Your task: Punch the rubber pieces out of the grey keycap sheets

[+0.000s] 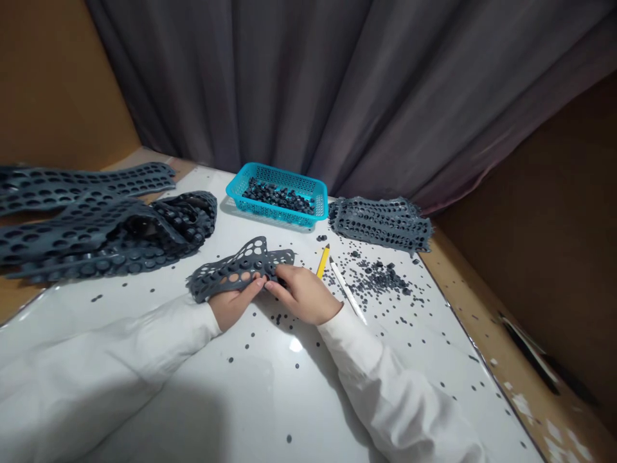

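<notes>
**White tabletop (250,399) strewn with small dark discs (297,366)**

Grey pleated curtain (289,77) hangs behind it. Near the middle, both hands hold a dark-grey, perforated, flexible sheet (231,265): the left hand (236,303) supports it from below, thumb at the edge, and the right hand (304,292) pinches its near edge, the thumb tips close together. Work looks partly done: many holes are open, though dark pieces seem to remain in some. Loose dark pieces (277,195) lie in a turquoise plastic mesh basket (274,213). Larger studded grey sheets (96,228) at left appear unfinished; whether the folded grey bundle (380,224) at right is finished, I cannot tell.
</notes>
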`<state>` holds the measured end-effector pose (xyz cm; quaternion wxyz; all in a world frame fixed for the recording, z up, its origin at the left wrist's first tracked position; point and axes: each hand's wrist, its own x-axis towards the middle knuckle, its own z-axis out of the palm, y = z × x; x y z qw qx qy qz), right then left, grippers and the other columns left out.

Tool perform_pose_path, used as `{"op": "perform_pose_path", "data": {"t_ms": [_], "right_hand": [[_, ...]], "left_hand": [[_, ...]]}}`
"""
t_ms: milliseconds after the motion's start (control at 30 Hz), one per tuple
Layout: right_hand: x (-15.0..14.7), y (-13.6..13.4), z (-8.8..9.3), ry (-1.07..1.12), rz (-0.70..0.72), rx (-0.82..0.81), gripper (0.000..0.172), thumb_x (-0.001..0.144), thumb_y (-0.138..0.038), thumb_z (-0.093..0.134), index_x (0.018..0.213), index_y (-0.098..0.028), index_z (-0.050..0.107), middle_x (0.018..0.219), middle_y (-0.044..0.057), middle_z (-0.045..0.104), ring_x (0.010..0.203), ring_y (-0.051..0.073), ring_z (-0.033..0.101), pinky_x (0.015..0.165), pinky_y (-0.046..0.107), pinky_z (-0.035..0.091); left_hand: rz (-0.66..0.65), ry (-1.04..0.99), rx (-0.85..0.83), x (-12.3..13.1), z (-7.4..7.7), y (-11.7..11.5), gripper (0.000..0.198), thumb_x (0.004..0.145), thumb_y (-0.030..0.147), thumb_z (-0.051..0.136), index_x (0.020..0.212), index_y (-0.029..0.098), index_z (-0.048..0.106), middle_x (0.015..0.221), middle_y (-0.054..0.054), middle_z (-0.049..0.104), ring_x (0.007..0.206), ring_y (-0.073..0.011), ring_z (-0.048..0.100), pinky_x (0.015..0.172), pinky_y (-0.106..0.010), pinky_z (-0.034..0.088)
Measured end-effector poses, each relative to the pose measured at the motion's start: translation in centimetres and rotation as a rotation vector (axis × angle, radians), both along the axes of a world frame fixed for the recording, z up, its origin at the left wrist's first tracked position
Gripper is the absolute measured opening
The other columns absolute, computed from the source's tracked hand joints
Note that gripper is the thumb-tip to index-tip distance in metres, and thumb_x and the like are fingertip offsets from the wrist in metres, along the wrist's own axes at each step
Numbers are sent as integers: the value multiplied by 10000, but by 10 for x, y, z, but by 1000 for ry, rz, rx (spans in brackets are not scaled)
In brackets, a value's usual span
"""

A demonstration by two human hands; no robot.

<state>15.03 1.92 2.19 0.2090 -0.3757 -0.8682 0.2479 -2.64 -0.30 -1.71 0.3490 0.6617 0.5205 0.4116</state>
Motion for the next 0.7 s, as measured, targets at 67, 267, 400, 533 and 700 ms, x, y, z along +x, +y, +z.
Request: {"op": "perform_pose_path", "data": {"t_ms": [67, 267, 400, 533, 700], "right_hand": [[-2, -2, 0, -23, -8, 57, 237, 888, -327, 410, 701, -187, 453, 679, 22, 493, 609, 134, 421, 554, 251, 272], [-1, -2, 2, 114, 108, -16, 263, 897, -280, 382, 690, -185, 512, 693, 28, 534, 651, 141, 476, 622, 260, 351], [-3, -2, 2, 464, 205, -372, 324, 914, -328, 356, 713, -177, 560, 718, 29, 592, 709, 139, 544, 704, 269, 397], [-11, -5, -4, 806, 87, -610, 321, 872, -416, 434, 679, -176, 525, 608, 1, 524, 595, 128, 483, 609, 263, 381], [-22, -11, -8, 1011, -57, -698, 371, 792, -465, 548, 594, -186, 407, 544, -44, 329, 498, 89, 320, 485, 221, 284]], "left_hand": [[-12, -25, -37, 1, 0, 1, 245, 771, 392, 531, 756, 214, 698, 790, -42, 711, 813, -234, 621, 803, -319, 446], [-13, -186, -253, 7, -4, 2, 395, 769, 465, 541, 464, 219, 587, 507, -14, 619, 565, -177, 572, 634, -265, 454], [-141, -552, -357, 13, 9, 2, 431, 758, 484, 565, 448, 184, 546, 495, 1, 554, 571, -143, 537, 638, -250, 456], [-208, -902, -475, 18, 35, 0, 412, 684, 448, 679, 458, 167, 481, 460, 37, 462, 497, -87, 455, 552, -204, 438], [-196, -1092, -609, 17, 45, -1, 390, 762, 329, 650, 513, 166, 397, 461, 64, 365, 453, -55, 403, 499, -165, 419]]}}
